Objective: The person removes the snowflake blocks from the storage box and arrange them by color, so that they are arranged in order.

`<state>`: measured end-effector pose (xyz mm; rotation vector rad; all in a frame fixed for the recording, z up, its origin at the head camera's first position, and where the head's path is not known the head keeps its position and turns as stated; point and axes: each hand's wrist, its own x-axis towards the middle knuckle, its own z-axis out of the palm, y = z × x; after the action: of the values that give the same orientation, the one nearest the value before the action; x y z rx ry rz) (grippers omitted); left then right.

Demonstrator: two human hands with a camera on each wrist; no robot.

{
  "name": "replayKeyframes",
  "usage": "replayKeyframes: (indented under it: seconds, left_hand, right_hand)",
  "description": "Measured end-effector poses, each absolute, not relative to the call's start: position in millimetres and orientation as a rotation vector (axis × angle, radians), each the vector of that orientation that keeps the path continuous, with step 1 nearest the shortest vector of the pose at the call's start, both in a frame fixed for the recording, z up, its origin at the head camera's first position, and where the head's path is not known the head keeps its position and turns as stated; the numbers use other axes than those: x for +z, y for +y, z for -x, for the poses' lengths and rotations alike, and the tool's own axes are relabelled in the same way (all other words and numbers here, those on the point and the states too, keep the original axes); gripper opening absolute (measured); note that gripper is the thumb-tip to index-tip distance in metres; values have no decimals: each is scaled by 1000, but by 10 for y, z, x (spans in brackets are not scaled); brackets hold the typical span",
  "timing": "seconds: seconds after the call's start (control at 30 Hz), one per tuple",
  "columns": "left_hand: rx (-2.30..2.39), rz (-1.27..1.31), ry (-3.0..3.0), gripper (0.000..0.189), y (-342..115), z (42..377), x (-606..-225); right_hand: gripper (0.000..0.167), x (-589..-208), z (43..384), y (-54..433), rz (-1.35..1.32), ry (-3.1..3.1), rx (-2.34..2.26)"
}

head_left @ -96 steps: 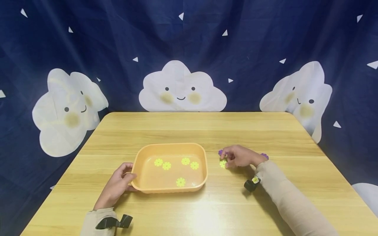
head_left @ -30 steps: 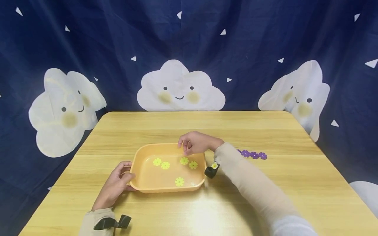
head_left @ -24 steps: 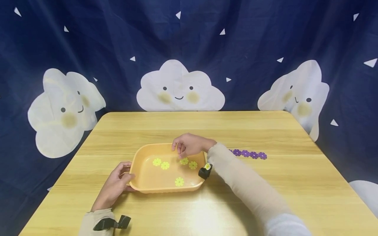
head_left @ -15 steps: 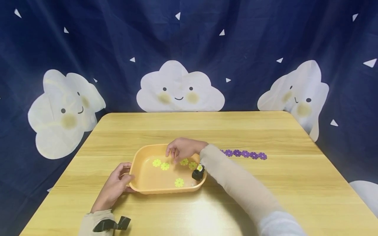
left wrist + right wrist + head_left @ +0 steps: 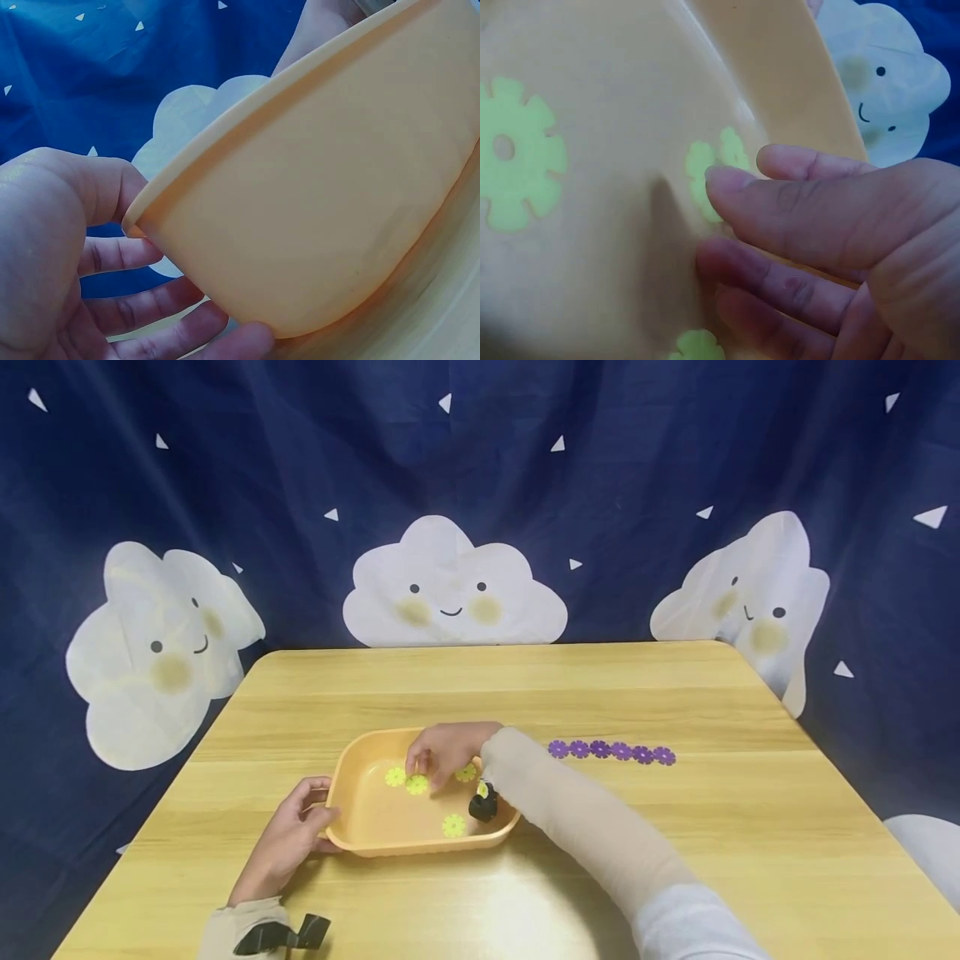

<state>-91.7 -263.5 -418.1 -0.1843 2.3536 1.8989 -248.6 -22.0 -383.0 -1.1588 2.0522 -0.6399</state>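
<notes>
In the head view my left hand (image 5: 292,835) holds the left end of an orange plastic tub (image 5: 352,827). The left wrist view has its thumb (image 5: 112,187) over the rim, fingers around the outer wall. Inside the tub lie several yellow snowflake discs, including one near the front (image 5: 453,826). My right hand (image 5: 447,750) reaches into the tub, above a pair of discs (image 5: 406,781). In the right wrist view its thumb (image 5: 780,210) and loosely bent fingers are apart, with nothing seen held. Hand and sleeve partly cover the discs at the tub's right.
A row of several purple snowflake discs (image 5: 611,750) lies on the wooden table (image 5: 525,677), right of the tub. My right sleeve crosses the tub's right rim. A dark blue cloth with clouds (image 5: 453,585) hangs behind the table.
My right hand has moved left from beside the purple discs into the tub, and lower. More purple discs show. My sleeve covers the yellow disc's earlier spot on the table. Left hand unchanged.
</notes>
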Motion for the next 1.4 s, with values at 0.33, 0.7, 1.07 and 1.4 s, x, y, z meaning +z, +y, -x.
replayKeyframes:
  seconds: [0.33,0.7,1.07,1.4]
  left_hand:
    - [1915,188,2348,41,-2630,908,-4177]
    - [1919,188,2350,41,-2628,900,-4197]
    - [1916,187,2345,41,-2632,916,-4174]
    - [1921,178,2339,40,-2629,907,-4181]
  right_hand:
    - [44,-3881,2456,-348,1161,2004,-582]
    - [33,-3926,2425,-407,1137,2118,-450]
    - [28,-3899,2419,-416,1120,2126,-450]
    - [21,-3861,2434,-358,1080,2059,-600]
